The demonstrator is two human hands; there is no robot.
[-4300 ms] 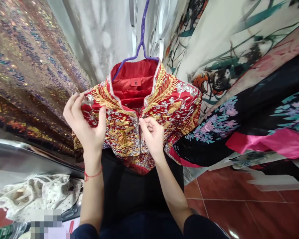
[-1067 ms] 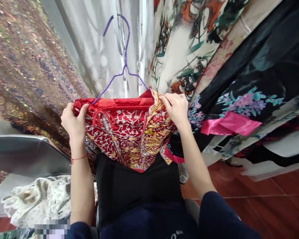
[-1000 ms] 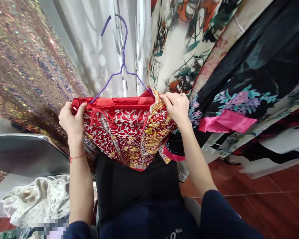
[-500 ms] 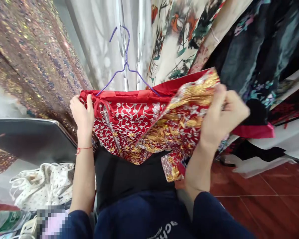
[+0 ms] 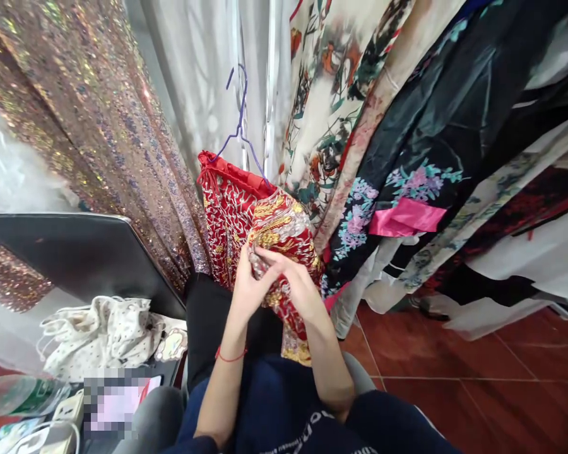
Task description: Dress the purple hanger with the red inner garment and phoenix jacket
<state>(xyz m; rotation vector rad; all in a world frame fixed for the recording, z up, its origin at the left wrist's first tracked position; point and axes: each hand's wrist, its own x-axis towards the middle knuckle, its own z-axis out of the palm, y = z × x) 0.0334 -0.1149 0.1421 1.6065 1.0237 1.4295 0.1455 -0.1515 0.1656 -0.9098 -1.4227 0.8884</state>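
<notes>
A red embroidered skirt (image 5: pixel 227 221), covered in silver and gold patterns, hangs over my lap from a purple wire hanger (image 5: pixel 240 129). A gold-edged panel of it folds across the front. At that panel's edge, my left hand (image 5: pixel 250 287) is closed, pinching the cloth between thumb and fingers. Close beside it, my right hand (image 5: pixel 296 280) has its fingers bent onto the same edge, its thumb near my left thumb. The fingertips partly hide one another. One end of the panel hangs below my right forearm.
Sequined fabric (image 5: pixel 118 126) hangs on the left beside a black panel (image 5: pixel 80 252). Floral garments (image 5: pixel 331 126) and a dark dress (image 5: pixel 407 151) with a pink bow (image 5: pixel 407 217) hang on the right. A spotted white cloth (image 5: pixel 99 334), a bottle (image 5: pixel 28 394) and a power strip (image 5: pixel 69 410) lie lower left.
My hands have come together from the skirt's two ends to the panel edge. The skirt's waistband now slants and looks bunched, and the panel is folded inward. The view has shifted slightly.
</notes>
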